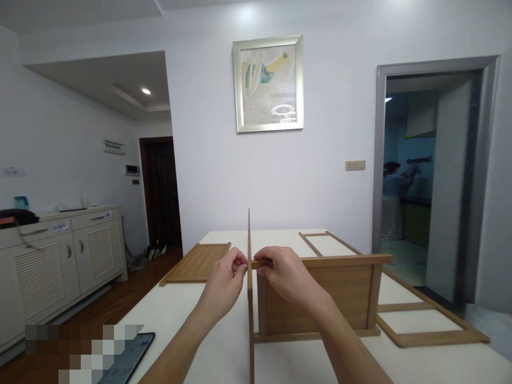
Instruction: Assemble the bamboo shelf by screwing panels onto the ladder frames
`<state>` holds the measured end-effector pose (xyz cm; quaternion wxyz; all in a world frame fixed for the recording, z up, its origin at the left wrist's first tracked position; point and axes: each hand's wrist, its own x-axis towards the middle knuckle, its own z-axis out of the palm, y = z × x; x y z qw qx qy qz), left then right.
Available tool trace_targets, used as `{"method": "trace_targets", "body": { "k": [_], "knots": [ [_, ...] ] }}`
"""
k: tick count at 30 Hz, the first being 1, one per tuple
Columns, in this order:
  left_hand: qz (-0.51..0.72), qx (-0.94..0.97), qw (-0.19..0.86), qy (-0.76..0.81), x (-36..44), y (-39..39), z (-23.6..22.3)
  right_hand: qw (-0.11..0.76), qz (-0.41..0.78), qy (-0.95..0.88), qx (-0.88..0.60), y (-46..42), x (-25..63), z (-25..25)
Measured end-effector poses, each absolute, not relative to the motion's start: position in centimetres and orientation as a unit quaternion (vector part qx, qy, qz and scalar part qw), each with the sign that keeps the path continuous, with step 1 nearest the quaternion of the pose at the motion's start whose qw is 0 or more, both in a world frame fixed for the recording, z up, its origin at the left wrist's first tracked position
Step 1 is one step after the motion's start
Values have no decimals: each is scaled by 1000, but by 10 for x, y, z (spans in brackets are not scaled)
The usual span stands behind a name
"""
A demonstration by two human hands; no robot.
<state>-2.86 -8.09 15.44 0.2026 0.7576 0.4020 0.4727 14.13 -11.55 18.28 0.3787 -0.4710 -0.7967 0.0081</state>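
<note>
From my remote seat, I take the upright board (pixel 250 330), seen edge-on, as landmark. Left of it, my left hand (pixel 224 274) pinches a small piece (pixel 247 263), too tiny to identify. Right of it, my right hand (pixel 286 266) grips the rail (pixel 344 261) of the panel (pixel 354 293), close beside the board. I judge that a slack right grip could let the rail drift out of line; a hard left push could tip the board.
</note>
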Motion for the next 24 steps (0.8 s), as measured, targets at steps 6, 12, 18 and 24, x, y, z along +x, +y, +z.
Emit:
{"method": "trace_targets", "body": {
  "k": [6, 12, 18, 24],
  "knots": [
    [441, 750, 262, 418, -30, -80, 157, 378, 14, -797, -472, -117, 141, 184],
    [423, 758, 231, 439, -30, -82, 158, 386, 29, -787, -480, -118, 139, 185],
    [431, 756, 237, 432, -29, -77, 155, 394, 33, -783, -480, -117, 140, 184],
    [436, 750, 270, 418, -29, -77, 155, 384, 41, -786, -482, -119, 139, 186]
  ]
}}
